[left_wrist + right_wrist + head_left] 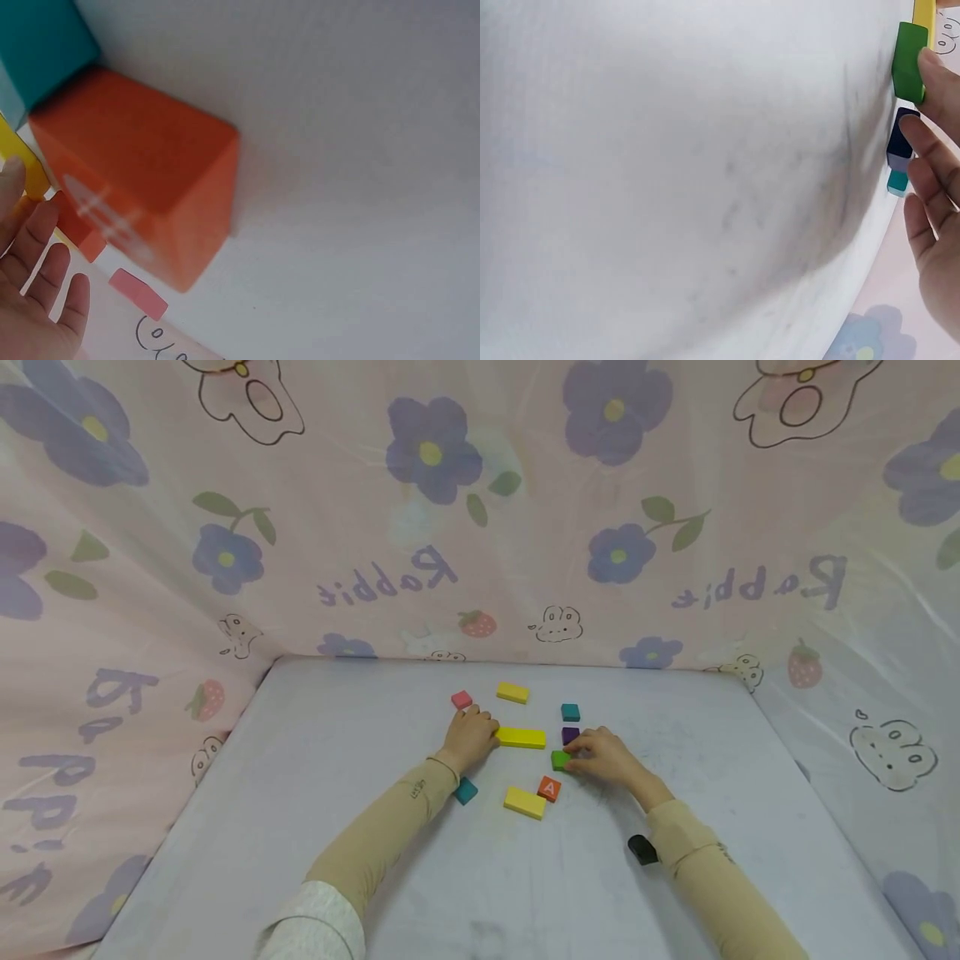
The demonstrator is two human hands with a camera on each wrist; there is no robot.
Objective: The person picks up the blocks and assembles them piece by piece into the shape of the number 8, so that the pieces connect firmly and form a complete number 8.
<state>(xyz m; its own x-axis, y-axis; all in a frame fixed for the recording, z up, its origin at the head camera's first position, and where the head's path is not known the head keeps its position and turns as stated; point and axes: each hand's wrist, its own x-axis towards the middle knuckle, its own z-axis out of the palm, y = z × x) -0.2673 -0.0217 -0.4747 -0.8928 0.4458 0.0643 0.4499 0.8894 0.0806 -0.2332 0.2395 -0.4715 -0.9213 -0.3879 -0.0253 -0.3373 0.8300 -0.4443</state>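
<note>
Near the middle of the table in the head view, my left hand [471,739] touches the left end of a long yellow block [522,738]. Its fingers are spread in the left wrist view, beside a red-orange block [81,229] and the yellow block [26,161]. My right hand [606,756] lies to the right of the blocks. Its thumb touches a green block [910,64], and its index fingertip rests at a dark purple block [902,139]. A teal block [897,182] lies just beyond. The left hand hides part of what lies under it in the head view.
Around the hands lie a pink block [461,699], yellow blocks [512,693] [524,803], an orange block marked A [549,788] and a teal block [466,791]. A lettered orange block [142,157] fills the left wrist foreground. A black object [642,849] sits by the right forearm.
</note>
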